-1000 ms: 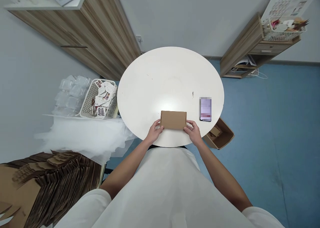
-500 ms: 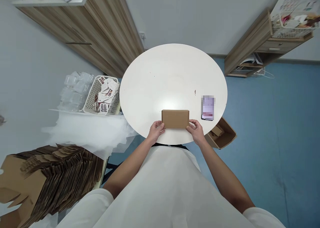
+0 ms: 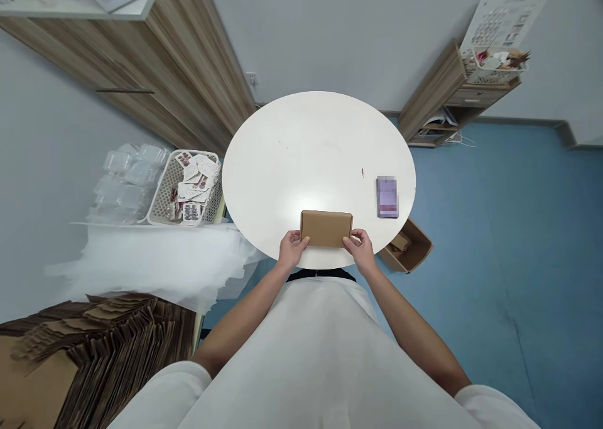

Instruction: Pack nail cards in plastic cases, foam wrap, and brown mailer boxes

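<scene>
A small brown cardboard box (image 3: 326, 229), closed and flat-topped, is between my two hands at the near side of the white oval table (image 3: 315, 146). My left hand (image 3: 291, 249) grips its left end, thumb on the near corner. At the right end my right hand (image 3: 360, 250) holds it the same way, thumb on top and fingers behind the edge. The fingers under and behind the box are partly hidden. Whether the box rests on the tabletop or is slightly raised I cannot tell.
A phone (image 3: 387, 198) with a blurred screen lies at the table's right. Below that edge stands an open carton (image 3: 414, 248). To the left are a white basket (image 3: 155, 193) of printed cards, clear plastic packs (image 3: 125, 181), white sheets (image 3: 155, 259) and stacked flattened cardboard (image 3: 127, 353).
The camera view has shifted, so the surroundings sit differently in the picture. Both hands keep hold of the box, which now appears slightly tilted, with more of its broad face showing.
</scene>
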{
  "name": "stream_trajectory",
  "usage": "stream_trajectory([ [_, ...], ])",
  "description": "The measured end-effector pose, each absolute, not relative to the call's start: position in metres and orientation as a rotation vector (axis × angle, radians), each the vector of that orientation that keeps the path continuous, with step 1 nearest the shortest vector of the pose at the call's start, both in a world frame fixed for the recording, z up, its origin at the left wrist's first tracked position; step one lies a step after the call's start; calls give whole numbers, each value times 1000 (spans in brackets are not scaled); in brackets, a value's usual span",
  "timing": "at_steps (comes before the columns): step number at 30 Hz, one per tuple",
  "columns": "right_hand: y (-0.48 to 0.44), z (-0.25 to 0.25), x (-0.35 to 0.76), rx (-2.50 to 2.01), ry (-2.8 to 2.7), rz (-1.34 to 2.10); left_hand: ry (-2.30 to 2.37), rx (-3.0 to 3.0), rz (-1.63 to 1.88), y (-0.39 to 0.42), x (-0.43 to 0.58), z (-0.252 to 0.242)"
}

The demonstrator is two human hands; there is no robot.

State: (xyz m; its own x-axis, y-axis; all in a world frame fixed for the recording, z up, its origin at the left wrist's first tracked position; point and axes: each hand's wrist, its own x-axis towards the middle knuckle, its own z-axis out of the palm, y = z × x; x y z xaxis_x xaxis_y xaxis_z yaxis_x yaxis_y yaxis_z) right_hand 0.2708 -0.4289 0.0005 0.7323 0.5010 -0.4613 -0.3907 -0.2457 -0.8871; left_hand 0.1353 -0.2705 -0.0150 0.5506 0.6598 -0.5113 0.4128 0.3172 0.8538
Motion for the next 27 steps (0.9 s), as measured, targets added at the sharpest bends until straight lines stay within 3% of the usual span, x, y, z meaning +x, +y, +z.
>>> stream_trajectory([
  [9,-442,-6,260,-1740,-43,727,867,1849,15,-269,132,9],
  [16,-470,21,283,-1921,-33,648,689,2180,156,-292,180,20],
  [21,-531,31,325,-2138,-22,578,429,2233,0,-332,234,34],
  [27,-641,-1,376,-2147,188,409,242,2174,-273,-429,331,23],
])
